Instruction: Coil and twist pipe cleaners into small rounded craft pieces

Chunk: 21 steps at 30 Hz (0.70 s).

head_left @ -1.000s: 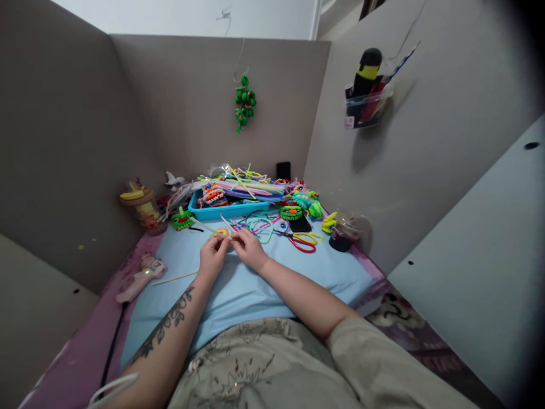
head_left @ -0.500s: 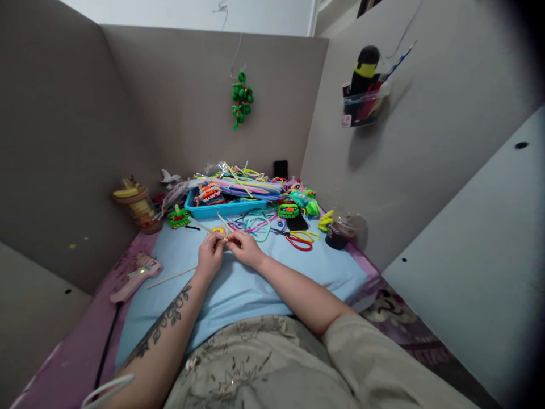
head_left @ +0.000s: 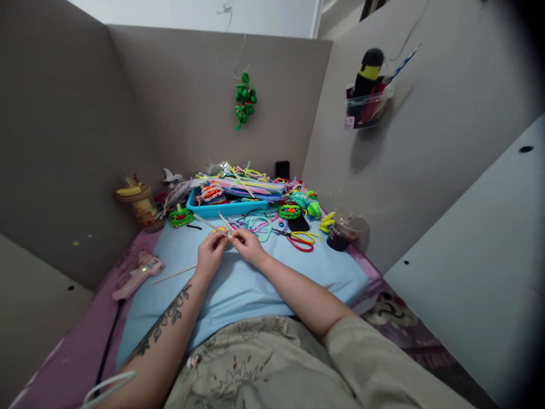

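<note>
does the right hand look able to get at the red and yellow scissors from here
Probably yes: the scissors lie uncovered to the right of the right hand on the blue cloth, with nothing seen in between. That hand seems busy with a pale strip.

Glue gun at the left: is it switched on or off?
On, most likely: a small green light glows on the pink glue gun. Whether it is hot, I cannot tell.

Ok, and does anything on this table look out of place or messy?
Yes: loose pipe cleaners lie tangled on the blue cloth, in front of the blue tray, whose colorful pile rises above its rim. Nothing looks clearly spilled or damaged.
</note>
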Each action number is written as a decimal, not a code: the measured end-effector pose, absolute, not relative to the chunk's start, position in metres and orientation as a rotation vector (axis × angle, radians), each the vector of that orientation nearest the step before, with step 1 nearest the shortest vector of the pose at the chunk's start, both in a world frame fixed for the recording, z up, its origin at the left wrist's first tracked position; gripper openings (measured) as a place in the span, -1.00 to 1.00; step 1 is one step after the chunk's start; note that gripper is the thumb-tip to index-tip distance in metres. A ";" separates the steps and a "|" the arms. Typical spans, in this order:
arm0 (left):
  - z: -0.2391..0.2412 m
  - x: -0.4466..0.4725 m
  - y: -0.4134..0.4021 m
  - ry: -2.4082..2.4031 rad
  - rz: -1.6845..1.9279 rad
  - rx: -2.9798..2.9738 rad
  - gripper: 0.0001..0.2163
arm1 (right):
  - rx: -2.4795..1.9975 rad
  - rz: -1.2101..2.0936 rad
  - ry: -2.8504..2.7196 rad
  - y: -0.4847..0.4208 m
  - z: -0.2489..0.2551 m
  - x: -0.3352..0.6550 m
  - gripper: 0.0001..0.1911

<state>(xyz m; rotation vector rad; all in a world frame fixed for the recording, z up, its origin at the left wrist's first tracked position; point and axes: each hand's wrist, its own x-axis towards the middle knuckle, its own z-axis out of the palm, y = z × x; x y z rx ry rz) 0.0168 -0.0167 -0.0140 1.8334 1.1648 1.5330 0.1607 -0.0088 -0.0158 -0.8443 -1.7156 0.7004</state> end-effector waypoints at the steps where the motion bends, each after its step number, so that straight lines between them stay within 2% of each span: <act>1: -0.014 0.017 -0.017 1.164 1.537 1.818 -0.80 | -0.840 0.694 -1.711 -0.009 -0.015 0.161 -0.78; 12: -0.009 0.018 -0.026 1.202 1.607 1.959 -0.88 | -0.809 0.651 -1.703 -0.012 -0.013 0.162 -0.81; 21: -0.010 0.018 -0.026 1.186 1.525 1.653 -0.81 | -0.826 0.610 -1.697 -0.011 -0.014 0.164 -0.81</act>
